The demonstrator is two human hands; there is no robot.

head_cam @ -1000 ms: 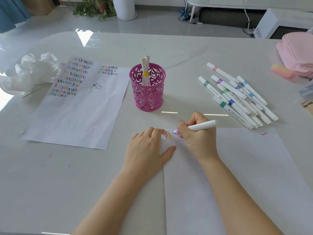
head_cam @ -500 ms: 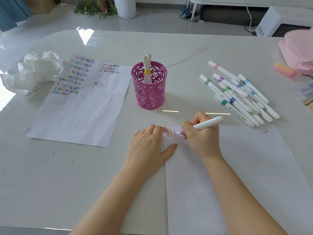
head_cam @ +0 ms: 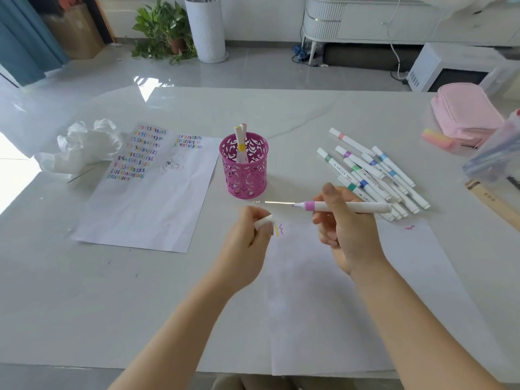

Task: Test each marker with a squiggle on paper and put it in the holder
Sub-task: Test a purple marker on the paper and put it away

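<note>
Nearest, the left hand point(head_cam: 247, 243) pinched a white cap point(head_cam: 264, 222) by the paper point(head_cam: 309, 305) corner. The right hand point(head_cam: 349, 235) gripped the marker point(head_cam: 368, 207), lying left-right, bare purple tip aimed left at the cap, close but apart. The holder point(head_cam: 244, 167) stood just beyond on the bench point(head_cam: 168, 291), nearer the left hand.

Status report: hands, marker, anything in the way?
Right hand grips uncapped marker, tip off paper. Left hand pinches cap. Nothing between marker and holder.

We're in a home living room: potted plant point(head_cam: 163, 32), white sideboard point(head_cam: 380, 21) (tiled floor), microwave point(head_cam: 447, 70).
</note>
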